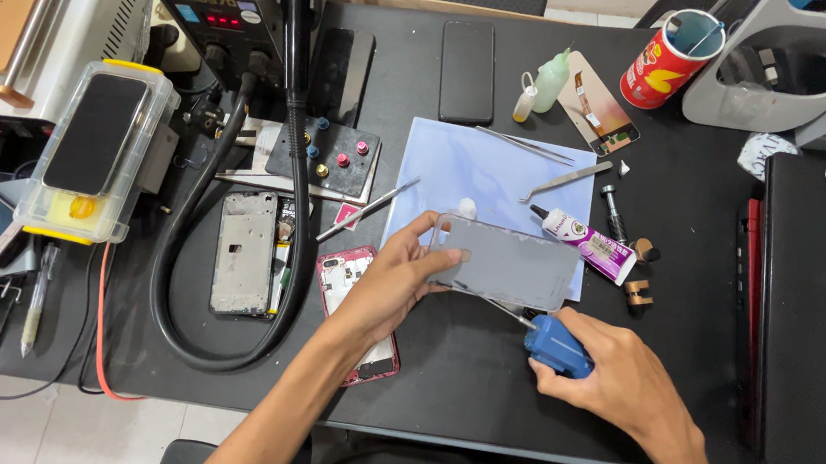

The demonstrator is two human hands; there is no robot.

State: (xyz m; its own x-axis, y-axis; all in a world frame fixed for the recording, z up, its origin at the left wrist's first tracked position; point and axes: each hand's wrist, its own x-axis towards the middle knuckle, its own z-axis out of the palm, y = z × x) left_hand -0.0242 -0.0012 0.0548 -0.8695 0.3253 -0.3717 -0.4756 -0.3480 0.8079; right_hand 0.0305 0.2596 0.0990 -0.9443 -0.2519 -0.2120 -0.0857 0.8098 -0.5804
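My left hand (392, 281) holds a grey phone screen panel (508, 263) by its left edge, tilted above the black table (461, 371). My right hand (616, 372) grips a blue hand tool (558, 347) whose thin metal tip (509, 313) touches the panel's lower edge. A pale blue mat (480, 174) lies under and behind the panel. A red phone frame (356, 286) lies partly hidden under my left wrist.
A glue tube (587, 242), tweezers (564, 180) and small bits lie right of the mat. A silver phone frame (244, 252) and thick black hose (291, 204) sit left. A black phone (468, 71), squeeze bottles (545, 81), a red can (670, 58) and bench machines (59, 33) stand behind.
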